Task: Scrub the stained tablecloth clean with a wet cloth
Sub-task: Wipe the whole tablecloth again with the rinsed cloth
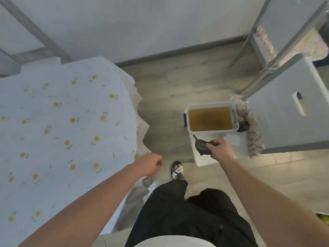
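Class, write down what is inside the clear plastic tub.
The tub holds murky brown water. The cloudiness hides its bottom and anything sunk there.

A tub of brownish water sits on a white stool, a mop beside it.

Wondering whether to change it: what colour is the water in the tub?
The water is murky yellow-brown, clearest in the head view.
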Motion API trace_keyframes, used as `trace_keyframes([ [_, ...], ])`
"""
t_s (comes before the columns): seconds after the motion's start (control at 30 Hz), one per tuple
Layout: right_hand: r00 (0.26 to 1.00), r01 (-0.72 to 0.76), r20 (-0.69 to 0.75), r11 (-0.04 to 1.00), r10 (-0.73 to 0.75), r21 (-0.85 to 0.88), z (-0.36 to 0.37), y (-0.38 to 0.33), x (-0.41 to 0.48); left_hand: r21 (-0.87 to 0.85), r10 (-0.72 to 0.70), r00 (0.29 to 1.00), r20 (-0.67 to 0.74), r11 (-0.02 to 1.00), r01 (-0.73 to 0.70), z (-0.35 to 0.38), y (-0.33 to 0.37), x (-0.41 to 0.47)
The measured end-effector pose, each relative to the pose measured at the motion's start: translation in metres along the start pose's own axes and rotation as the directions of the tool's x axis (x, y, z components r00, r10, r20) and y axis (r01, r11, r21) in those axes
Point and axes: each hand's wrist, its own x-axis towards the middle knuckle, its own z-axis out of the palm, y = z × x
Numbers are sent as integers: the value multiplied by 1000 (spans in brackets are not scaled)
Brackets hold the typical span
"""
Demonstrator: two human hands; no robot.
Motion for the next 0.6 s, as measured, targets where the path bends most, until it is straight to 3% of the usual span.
trace_keyframes([
  [0.17, 994, -108, 55, 957, 97, 268, -13, -19, 65, 82, -29, 997, -65, 996, 34, -37, 25, 53],
  [0.27, 990, -120, 101, 946, 94, 300, -15, -17, 102, 161, -53, 997, -57, 985, 62, -35, 58, 91],
  [0.47, 965, 25, 262, 1000, -21, -13, -8, -8, 171, 88, -49, 996, -71, 995, 55, -10, 128, 154],
  [0.6, 912, 176, 402, 963, -82, -204, -5, 6, 219, 150, -61, 997, -42, 986, 67, 3, 144, 198],
])
